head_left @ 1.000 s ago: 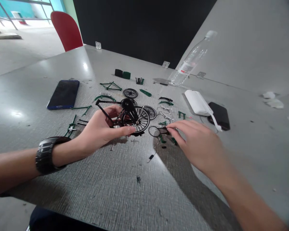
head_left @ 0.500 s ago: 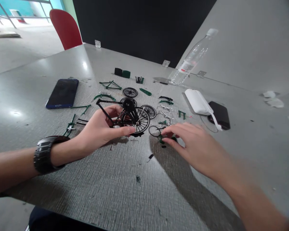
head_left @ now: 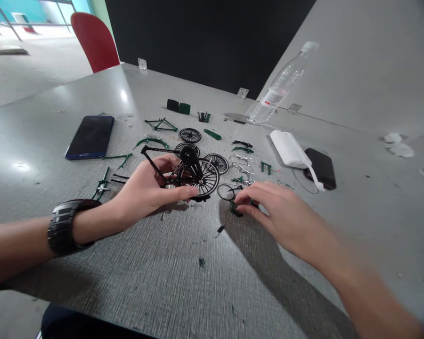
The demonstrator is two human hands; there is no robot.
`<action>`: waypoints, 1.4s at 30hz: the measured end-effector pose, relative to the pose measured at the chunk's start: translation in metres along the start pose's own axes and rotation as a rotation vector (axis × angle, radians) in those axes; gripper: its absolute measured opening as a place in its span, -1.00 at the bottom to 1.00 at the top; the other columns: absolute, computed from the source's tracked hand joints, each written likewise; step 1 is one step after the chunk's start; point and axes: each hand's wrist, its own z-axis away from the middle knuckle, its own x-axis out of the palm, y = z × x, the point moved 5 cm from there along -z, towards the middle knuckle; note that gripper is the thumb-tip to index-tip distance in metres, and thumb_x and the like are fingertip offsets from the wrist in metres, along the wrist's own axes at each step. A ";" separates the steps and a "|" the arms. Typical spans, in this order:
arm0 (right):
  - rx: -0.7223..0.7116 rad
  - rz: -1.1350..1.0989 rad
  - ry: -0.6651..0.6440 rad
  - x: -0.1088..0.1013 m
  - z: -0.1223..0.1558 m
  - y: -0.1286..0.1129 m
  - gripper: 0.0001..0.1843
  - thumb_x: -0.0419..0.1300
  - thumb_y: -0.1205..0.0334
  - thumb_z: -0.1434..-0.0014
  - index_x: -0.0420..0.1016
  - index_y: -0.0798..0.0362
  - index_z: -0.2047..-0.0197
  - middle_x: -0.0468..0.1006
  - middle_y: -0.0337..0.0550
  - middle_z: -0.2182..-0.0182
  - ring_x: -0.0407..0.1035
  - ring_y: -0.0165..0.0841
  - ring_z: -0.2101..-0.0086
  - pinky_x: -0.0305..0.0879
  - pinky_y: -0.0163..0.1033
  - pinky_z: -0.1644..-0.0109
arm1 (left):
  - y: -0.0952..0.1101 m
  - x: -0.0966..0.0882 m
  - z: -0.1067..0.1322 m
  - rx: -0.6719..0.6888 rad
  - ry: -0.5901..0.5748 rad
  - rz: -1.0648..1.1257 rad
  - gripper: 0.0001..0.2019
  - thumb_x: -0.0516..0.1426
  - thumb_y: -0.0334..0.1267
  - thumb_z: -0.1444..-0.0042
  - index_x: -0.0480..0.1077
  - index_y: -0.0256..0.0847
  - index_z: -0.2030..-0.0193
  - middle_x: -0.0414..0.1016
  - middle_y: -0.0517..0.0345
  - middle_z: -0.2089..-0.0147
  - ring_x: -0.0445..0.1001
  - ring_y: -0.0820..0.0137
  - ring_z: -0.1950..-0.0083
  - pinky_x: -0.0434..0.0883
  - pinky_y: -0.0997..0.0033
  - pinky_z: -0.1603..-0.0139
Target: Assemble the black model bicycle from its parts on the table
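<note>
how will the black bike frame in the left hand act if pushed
The black bike frame seems fairly stiff, its tubes being straight, and probably light, as they're slim. Its spoked wheel, being round, might spin.

Head camera; faces forward, down; hands (head_left: 141, 190) close

The table (head_left: 155, 282) is gray, with thin lines all over it. A phone (head_left: 91, 137) lies flat on the left. At the back sit a black block (head_left: 173, 105) and a green block (head_left: 184, 108), side by side. Closer in lie a green frame (head_left: 159, 124), a green strip (head_left: 212, 134) and some wheels (head_left: 190, 135). Silver bits (head_left: 242, 165) lie near a thin ring (head_left: 218, 191). On the right, a bottle (head_left: 273, 96) stands near a white case (head_left: 291, 149).
</note>
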 end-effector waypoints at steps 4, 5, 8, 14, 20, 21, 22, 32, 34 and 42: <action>-0.002 -0.012 -0.008 0.001 0.000 -0.002 -0.82 0.10 0.15 -0.36 0.52 -0.08 0.22 0.58 -0.18 0.24 0.47 -0.27 0.22 0.37 -0.16 0.21 | 0.000 0.000 -0.001 0.000 -0.003 -0.022 -0.66 0.41 -0.15 0.05 0.35 -0.20 0.30 0.53 0.16 0.30 0.54 0.35 0.28 0.48 0.43 0.33; 0.009 -0.014 -0.016 0.002 0.000 -0.002 -0.81 0.09 0.16 -0.37 0.50 -0.07 0.24 0.57 -0.19 0.26 0.46 -0.28 0.24 0.36 -0.17 0.24 | -0.001 0.000 -0.001 0.000 -0.006 -0.018 -0.65 0.41 -0.15 0.05 0.35 -0.20 0.30 0.53 0.16 0.30 0.54 0.36 0.28 0.48 0.43 0.33; 0.053 0.009 -0.050 0.005 0.001 0.001 -0.77 0.05 0.18 -0.40 0.45 -0.06 0.30 0.54 -0.21 0.29 0.44 -0.32 0.29 0.31 -0.20 0.28 | 0.000 0.000 -0.001 0.001 -0.014 -0.003 -0.66 0.41 -0.17 0.03 0.35 -0.21 0.31 0.52 0.19 0.31 0.53 0.39 0.28 0.47 0.47 0.32; 0.065 0.196 -0.012 0.005 0.004 0.010 -0.76 0.00 0.15 -0.43 0.39 -0.04 0.27 0.51 -0.21 0.27 0.38 -0.29 0.34 0.22 -0.13 0.25 | -0.001 0.000 0.001 -0.040 -0.016 0.030 -0.65 0.42 -0.17 0.04 0.35 -0.21 0.30 0.51 0.18 0.30 0.53 0.39 0.29 0.49 0.47 0.37; 0.036 0.356 0.061 0.000 0.005 0.013 -0.80 0.04 0.16 -0.41 0.36 -0.02 0.27 0.50 -0.21 0.32 0.38 -0.24 0.32 0.18 -0.11 0.24 | -0.002 0.000 0.000 -0.037 -0.001 0.040 -0.62 0.43 -0.15 0.06 0.34 -0.22 0.27 0.51 0.17 0.29 0.53 0.38 0.29 0.48 0.44 0.33; 0.040 0.363 0.069 0.000 0.004 0.013 -0.80 0.04 0.15 -0.41 0.36 -0.02 0.27 0.50 -0.21 0.31 0.39 -0.23 0.32 0.18 -0.10 0.23 | -0.002 0.000 0.000 -0.036 -0.003 0.052 -0.62 0.43 -0.16 0.06 0.34 -0.22 0.27 0.51 0.18 0.29 0.53 0.39 0.29 0.48 0.44 0.34; 0.042 0.359 0.076 -0.001 0.004 0.011 -0.80 0.04 0.14 -0.41 0.37 -0.03 0.26 0.51 -0.21 0.31 0.39 -0.23 0.30 0.19 -0.09 0.21 | -0.002 0.000 0.000 -0.031 -0.003 0.060 -0.62 0.43 -0.16 0.06 0.34 -0.22 0.28 0.51 0.18 0.29 0.53 0.40 0.29 0.48 0.45 0.33; -0.070 0.163 0.042 0.011 0.001 -0.008 -0.80 0.12 0.07 -0.38 0.40 -0.11 -0.03 0.54 -0.22 0.08 0.41 -0.20 0.07 0.28 -0.03 0.02 | -0.006 -0.010 -0.003 0.063 0.119 0.136 -0.66 0.44 -0.13 0.05 0.39 -0.14 0.28 0.48 0.24 0.23 0.56 0.37 0.20 0.54 0.38 0.22; -0.062 0.180 0.053 0.010 0.001 -0.006 -0.80 0.13 0.08 -0.38 0.42 -0.09 -0.02 0.55 -0.21 0.10 0.42 -0.18 0.09 0.29 -0.01 0.02 | -0.007 -0.009 -0.003 0.055 0.114 0.125 -0.66 0.43 -0.12 0.04 0.40 -0.15 0.26 0.50 0.21 0.22 0.56 0.35 0.19 0.55 0.36 0.21; -0.154 0.109 0.141 0.003 0.003 -0.019 -0.73 0.07 0.04 -0.41 0.40 -0.05 -0.08 0.57 -0.15 0.05 0.46 -0.19 0.05 0.34 -0.04 0.01 | -0.002 0.000 -0.001 0.006 -0.032 0.064 -0.68 0.41 -0.20 0.00 0.37 -0.25 0.30 0.51 0.21 0.31 0.54 0.43 0.30 0.50 0.50 0.36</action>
